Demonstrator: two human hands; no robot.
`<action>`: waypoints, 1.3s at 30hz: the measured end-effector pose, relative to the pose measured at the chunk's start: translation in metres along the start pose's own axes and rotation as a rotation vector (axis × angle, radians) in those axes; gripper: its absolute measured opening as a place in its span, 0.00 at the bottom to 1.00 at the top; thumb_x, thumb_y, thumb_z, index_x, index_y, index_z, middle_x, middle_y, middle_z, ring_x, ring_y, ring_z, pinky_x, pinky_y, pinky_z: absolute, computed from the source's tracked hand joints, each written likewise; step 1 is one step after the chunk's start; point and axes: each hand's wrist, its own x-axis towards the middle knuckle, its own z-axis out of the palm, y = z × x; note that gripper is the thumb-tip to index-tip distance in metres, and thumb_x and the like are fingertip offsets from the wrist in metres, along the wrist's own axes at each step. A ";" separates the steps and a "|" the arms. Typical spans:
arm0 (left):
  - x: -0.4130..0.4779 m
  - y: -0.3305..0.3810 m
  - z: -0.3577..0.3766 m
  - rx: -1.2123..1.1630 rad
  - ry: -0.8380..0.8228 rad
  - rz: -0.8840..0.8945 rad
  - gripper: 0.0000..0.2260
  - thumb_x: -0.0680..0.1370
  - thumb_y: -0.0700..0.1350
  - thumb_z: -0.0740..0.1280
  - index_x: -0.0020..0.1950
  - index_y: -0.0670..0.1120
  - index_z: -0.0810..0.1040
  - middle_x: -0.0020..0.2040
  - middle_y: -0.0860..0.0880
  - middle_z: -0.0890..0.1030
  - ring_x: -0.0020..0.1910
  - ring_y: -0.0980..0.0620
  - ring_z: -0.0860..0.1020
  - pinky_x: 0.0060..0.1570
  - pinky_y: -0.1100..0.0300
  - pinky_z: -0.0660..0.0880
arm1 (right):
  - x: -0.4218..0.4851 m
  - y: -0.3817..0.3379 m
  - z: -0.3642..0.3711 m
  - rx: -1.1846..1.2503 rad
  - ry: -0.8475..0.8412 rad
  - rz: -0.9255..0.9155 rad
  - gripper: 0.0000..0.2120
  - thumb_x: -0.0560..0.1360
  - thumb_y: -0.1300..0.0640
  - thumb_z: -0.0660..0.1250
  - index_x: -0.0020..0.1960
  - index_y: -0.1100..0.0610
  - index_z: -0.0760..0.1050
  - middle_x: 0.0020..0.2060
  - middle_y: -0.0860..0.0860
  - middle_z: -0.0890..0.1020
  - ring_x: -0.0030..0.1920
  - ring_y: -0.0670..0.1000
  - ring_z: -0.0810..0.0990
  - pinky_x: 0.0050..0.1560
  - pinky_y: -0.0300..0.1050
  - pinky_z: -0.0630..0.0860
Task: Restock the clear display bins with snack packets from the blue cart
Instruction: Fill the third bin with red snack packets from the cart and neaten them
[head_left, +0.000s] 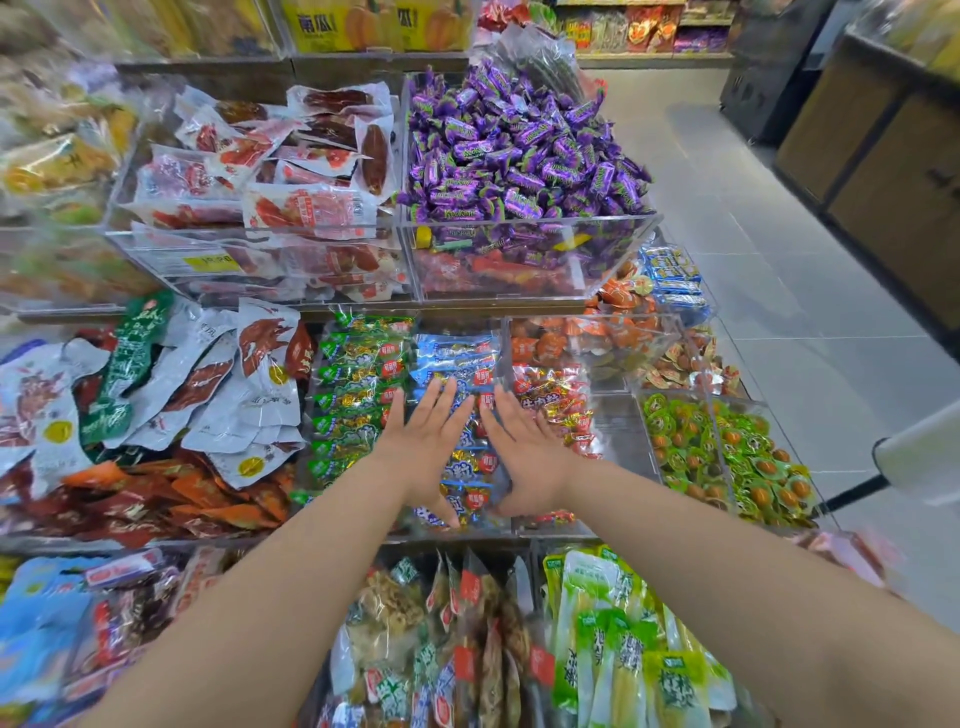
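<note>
Head view: both arms reach over green pouches (623, 649) on the lower shelf. Left hand (426, 441) and right hand (524, 452) lie flat on the blue snack packets (457, 358) in a middle-tier clear bin (502, 364), fingers straight, slightly spread, pinching nothing. Green packets (358, 384) fill the bin just left, red packets (550, 395) just right. Purple candies (519, 156) are heaped in the bin above

Grey tiled floor (779, 249), dark cabinets (893, 171)
</note>
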 end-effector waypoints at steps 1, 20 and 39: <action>-0.002 0.000 0.001 -0.006 0.002 0.012 0.65 0.61 0.71 0.71 0.74 0.45 0.27 0.73 0.43 0.26 0.72 0.44 0.26 0.70 0.35 0.35 | -0.002 -0.003 -0.001 0.080 -0.004 -0.007 0.57 0.68 0.35 0.68 0.75 0.54 0.30 0.72 0.54 0.26 0.72 0.53 0.26 0.71 0.57 0.33; -0.020 -0.028 0.031 -0.232 0.096 0.124 0.47 0.72 0.70 0.60 0.78 0.51 0.37 0.77 0.52 0.33 0.76 0.53 0.35 0.73 0.49 0.38 | -0.017 -0.005 0.023 0.157 0.341 -0.131 0.30 0.72 0.44 0.70 0.70 0.53 0.69 0.70 0.52 0.69 0.70 0.53 0.65 0.70 0.48 0.58; -0.053 0.028 -0.014 -0.486 0.588 0.115 0.14 0.76 0.47 0.70 0.60 0.44 0.81 0.61 0.44 0.78 0.64 0.45 0.73 0.64 0.54 0.65 | -0.099 0.023 0.025 0.920 0.632 0.214 0.03 0.74 0.59 0.70 0.47 0.55 0.81 0.39 0.48 0.82 0.39 0.46 0.79 0.42 0.34 0.75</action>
